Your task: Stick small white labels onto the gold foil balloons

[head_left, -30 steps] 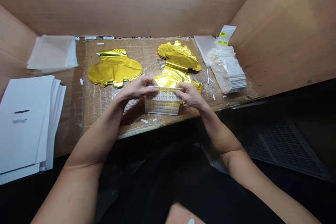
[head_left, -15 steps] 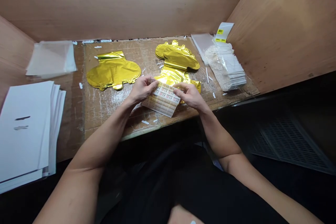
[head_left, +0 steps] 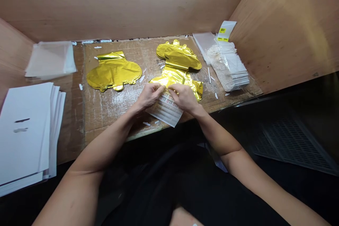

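Note:
A sheet of small stickers (head_left: 166,110) printed with CE marks hangs tilted between my hands at the table's front edge. My left hand (head_left: 151,95) pinches its upper left part. My right hand (head_left: 184,97) is closed at its top edge, thumb and finger close to the left fingertips; whether a single sticker is between them is hidden. Just beyond the hands lies a gold foil balloon (head_left: 174,75), flat, with its lower part partly covered by my fingers. More flat gold foil balloons (head_left: 180,56) are stacked behind it, and another stack of gold foil balloons (head_left: 115,72) lies to the left.
White cards (head_left: 28,130) are piled at the left front, with clear plastic bags (head_left: 51,58) behind them. At the right stands a row of white folded packs (head_left: 235,67) beside a yellow-marked label (head_left: 225,31). Wooden panels (head_left: 127,3) enclose the back and sides. White paper scraps dot the cardboard.
Both hands have come together at the sheet's top edge, the right one moving left. The sticker sheet has dropped slightly and is now more covered by the fingers.

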The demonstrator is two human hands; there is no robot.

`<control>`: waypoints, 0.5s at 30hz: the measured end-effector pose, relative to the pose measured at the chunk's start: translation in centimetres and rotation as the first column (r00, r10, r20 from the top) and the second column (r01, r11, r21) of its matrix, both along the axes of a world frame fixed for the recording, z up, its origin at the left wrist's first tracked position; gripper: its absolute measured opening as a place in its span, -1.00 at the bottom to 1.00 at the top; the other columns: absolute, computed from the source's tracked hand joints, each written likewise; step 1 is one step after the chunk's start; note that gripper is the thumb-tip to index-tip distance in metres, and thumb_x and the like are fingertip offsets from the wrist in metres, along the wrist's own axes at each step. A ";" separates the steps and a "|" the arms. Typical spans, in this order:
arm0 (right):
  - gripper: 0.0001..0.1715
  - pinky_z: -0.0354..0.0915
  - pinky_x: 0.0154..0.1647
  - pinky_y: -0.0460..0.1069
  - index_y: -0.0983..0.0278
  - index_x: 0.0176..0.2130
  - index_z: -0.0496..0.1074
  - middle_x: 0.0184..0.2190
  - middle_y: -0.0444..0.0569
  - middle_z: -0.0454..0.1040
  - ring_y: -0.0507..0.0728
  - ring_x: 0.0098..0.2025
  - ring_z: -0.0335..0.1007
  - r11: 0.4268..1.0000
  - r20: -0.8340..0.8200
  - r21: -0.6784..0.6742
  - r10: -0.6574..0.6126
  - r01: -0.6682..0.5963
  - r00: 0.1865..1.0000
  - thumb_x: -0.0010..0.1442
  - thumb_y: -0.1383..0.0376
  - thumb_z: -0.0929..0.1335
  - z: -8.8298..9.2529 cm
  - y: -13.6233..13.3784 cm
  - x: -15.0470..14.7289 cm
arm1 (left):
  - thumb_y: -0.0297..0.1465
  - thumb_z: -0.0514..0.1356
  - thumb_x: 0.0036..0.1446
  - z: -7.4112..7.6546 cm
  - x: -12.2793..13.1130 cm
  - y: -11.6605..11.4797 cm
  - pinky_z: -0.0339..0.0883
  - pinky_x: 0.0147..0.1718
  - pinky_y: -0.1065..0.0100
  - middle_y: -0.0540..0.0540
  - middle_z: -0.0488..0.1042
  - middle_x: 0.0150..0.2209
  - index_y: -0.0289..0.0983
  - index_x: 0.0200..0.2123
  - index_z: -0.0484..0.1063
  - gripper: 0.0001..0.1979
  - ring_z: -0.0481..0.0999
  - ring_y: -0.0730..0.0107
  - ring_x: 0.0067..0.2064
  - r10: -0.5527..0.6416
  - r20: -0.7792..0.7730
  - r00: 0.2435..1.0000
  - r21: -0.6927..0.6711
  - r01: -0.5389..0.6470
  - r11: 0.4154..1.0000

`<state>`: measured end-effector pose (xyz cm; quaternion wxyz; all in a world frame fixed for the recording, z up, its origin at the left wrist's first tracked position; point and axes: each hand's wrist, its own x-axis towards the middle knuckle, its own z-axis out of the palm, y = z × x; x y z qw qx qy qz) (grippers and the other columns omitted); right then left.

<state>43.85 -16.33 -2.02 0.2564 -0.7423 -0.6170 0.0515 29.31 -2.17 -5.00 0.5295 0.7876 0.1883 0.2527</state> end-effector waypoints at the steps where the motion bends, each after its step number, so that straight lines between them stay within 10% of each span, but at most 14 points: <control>1: -0.72 0.32 -0.05 0.05 0.25 -0.05 0.62 -0.10 0.08 0.67 0.22 -0.10 0.56 1.000 0.045 0.003 0.001 -0.001 0.999 0.50 0.25 0.31 -0.2 0.1 -0.3 | -0.13 0.16 0.32 0.0 0.0 -0.1 -0.01 -0.49 0.36 0.08 0.10 -0.55 -0.22 -0.56 0.17 -0.54 0.08 0.50 -0.49 0.005 -0.004 1.000 -0.006 -0.005 1.000; 15: -0.68 0.24 0.02 0.14 0.22 -0.13 0.60 -0.16 0.11 0.60 0.26 -0.08 0.42 0.980 0.208 0.185 0.029 -0.069 0.978 0.53 0.27 0.26 -2.8 -0.7 -1.1 | -0.07 0.13 0.34 -0.2 0.1 -0.6 -0.15 -0.50 0.32 0.06 -0.03 -0.56 -0.20 -0.59 0.04 -0.46 -0.02 0.50 -0.50 0.104 -0.053 0.993 0.012 -0.103 0.995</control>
